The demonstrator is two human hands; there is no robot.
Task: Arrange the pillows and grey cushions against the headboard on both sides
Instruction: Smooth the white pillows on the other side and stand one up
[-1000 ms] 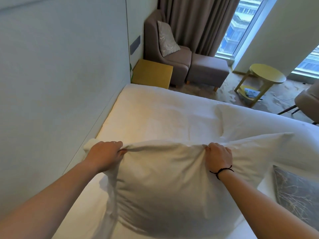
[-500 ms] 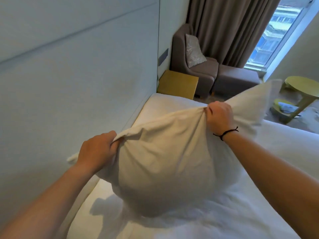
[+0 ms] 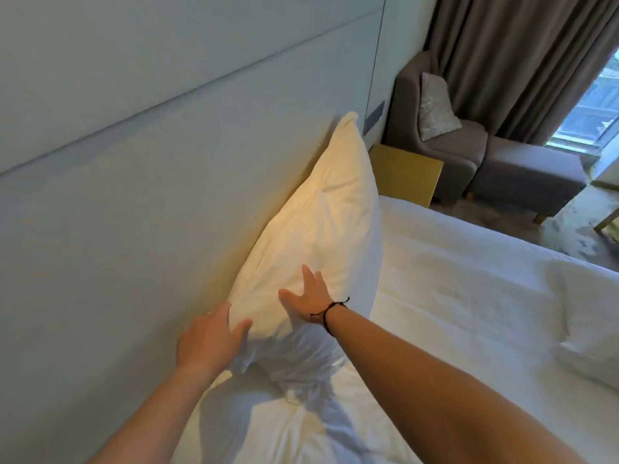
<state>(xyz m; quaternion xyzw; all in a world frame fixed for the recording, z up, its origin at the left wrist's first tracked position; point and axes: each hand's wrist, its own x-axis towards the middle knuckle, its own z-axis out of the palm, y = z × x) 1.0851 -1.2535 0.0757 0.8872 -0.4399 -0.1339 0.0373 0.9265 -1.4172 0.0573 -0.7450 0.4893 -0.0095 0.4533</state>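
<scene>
With both open hands, left hand (image 3: 209,339) and right hand (image 3: 310,301), flat on the pillow (image 3: 321,236), gripping nothing, press it squarely upright against the headboard (image 3: 150,212).

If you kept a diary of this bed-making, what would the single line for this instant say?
step: set pillow | white pillow: leaning on headboard | left hand: open, at near edge | right hand: open, flat on front

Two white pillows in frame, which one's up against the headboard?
The white pillow under both hands, propped upright against the headboard. The other pillow lies flat at the right edge.
</scene>
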